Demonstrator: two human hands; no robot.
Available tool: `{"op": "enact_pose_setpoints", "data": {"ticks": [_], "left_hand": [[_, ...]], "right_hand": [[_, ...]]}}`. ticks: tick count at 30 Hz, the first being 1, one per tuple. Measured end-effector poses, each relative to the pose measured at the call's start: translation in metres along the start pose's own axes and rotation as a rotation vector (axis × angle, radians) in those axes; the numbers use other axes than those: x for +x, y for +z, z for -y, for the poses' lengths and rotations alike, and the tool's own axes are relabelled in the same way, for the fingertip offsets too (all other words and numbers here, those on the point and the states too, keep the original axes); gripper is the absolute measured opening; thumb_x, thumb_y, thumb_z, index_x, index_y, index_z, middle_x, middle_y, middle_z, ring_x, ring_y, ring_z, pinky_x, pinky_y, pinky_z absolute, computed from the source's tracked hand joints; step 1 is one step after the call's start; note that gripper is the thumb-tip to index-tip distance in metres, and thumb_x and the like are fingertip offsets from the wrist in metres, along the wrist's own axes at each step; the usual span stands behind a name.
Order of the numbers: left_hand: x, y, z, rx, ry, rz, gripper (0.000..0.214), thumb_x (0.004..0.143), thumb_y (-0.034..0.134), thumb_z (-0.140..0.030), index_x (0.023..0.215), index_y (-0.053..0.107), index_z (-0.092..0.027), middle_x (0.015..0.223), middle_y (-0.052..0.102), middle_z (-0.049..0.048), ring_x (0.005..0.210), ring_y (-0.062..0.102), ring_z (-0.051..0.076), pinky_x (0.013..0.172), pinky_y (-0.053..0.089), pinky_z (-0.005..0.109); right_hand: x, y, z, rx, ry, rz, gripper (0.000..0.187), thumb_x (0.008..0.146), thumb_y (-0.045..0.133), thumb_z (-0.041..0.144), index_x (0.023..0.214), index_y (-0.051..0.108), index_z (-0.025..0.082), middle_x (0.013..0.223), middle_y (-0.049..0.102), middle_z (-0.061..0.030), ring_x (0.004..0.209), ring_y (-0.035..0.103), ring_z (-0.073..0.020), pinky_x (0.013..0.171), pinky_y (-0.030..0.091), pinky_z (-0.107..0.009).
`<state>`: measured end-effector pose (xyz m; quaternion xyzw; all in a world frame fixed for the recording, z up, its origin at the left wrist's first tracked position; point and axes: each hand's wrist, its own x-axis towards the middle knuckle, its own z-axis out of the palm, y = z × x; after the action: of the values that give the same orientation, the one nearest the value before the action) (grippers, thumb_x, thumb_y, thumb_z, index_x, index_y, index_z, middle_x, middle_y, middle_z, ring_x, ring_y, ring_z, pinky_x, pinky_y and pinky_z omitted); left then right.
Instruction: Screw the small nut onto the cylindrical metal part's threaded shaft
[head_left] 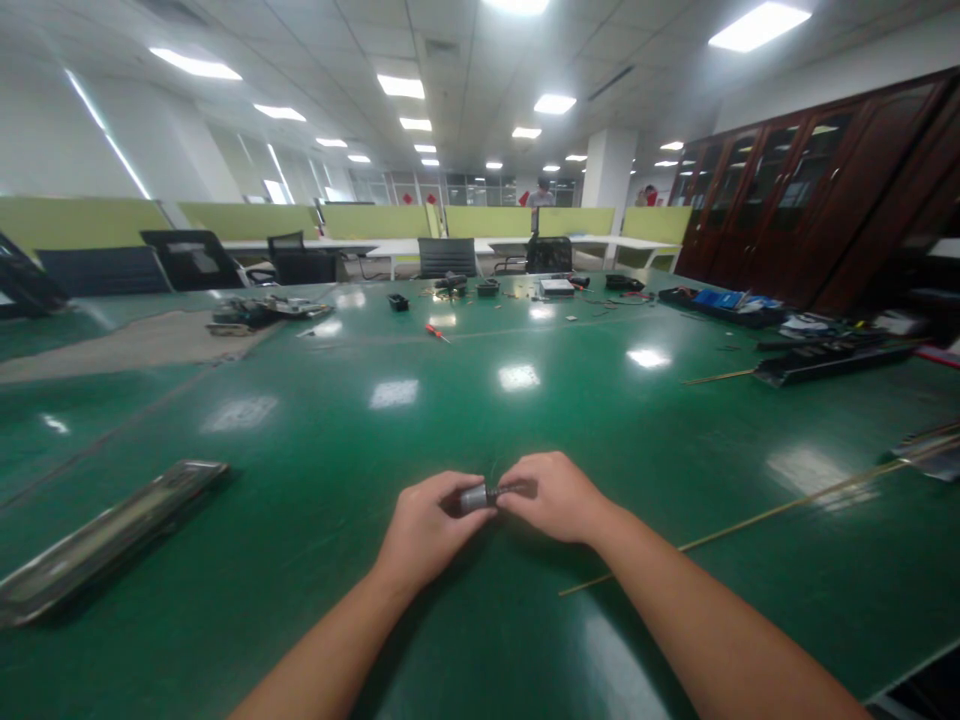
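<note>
Between thumb and fingers my left hand (427,520) grips a small silver cylinder (474,498), which looks like a small motor. A dark, ridged shaft (493,493) sticks out of its right end. My right hand (555,495) is closed in a pinch on the far end of that shaft, and its fingers hide part of it. Both hands are close together, just above the green table top (465,430), with the cylinder lying roughly level. Under my right forearm runs a long thin brass-coloured rod (750,520).
At the left lies a long flat metal-framed panel (112,535). Farther back are a red screwdriver (436,332), a pile of parts (262,312) and several small dark parts. On the right stand a black tray (832,355) and a box with blue items (724,303).
</note>
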<state>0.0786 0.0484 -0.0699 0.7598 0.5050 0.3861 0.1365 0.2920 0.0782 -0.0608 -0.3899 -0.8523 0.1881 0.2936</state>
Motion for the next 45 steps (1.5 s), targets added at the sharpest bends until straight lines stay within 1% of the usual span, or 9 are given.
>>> {"op": "enact_pose_setpoints", "data": {"ticks": [10,31,35,45], "left_hand": [[0.0009,0.001,0.0032,-0.004,-0.008,-0.002,0.026,0.072,0.082,-0.033,0.095,0.074,-0.027,0.092,0.074,-0.0012,0.084,0.068,0.019,0.076,0.052,0.027],[0.0014,-0.0002,-0.0006,0.014,-0.033,-0.005,0.026,0.071,0.082,-0.034,0.095,0.074,-0.026,0.091,0.074,-0.0011,0.082,0.068,0.019,0.076,0.052,0.028],[0.0015,-0.0012,-0.0002,0.01,-0.018,-0.009,0.025,0.071,0.082,-0.033,0.094,0.074,-0.026,0.089,0.074,-0.0012,0.081,0.068,0.019,0.074,0.052,0.027],[0.0012,-0.0014,0.001,0.026,-0.014,-0.016,0.026,0.072,0.08,-0.034,0.096,0.074,-0.025,0.091,0.074,0.0003,0.083,0.069,0.02,0.076,0.053,0.029]], "right_hand": [[0.0,-0.001,-0.0002,0.006,0.004,0.004,0.017,0.085,0.067,0.029,0.095,0.077,0.021,0.089,0.075,-0.0028,0.084,0.065,-0.0173,0.074,0.044,-0.027],[-0.0002,-0.0028,0.0009,0.0,0.008,0.0,0.015,0.085,0.066,0.029,0.093,0.076,0.021,0.089,0.074,-0.0032,0.082,0.065,-0.0169,0.074,0.044,-0.027],[-0.0001,-0.0032,0.001,0.004,0.015,0.005,0.016,0.085,0.066,0.029,0.094,0.076,0.021,0.09,0.074,-0.0035,0.084,0.065,-0.017,0.076,0.044,-0.027],[-0.0005,-0.0059,0.0014,-0.018,0.041,0.0,0.015,0.085,0.066,0.03,0.093,0.076,0.021,0.088,0.074,-0.0032,0.082,0.064,-0.017,0.075,0.044,-0.027]]}}
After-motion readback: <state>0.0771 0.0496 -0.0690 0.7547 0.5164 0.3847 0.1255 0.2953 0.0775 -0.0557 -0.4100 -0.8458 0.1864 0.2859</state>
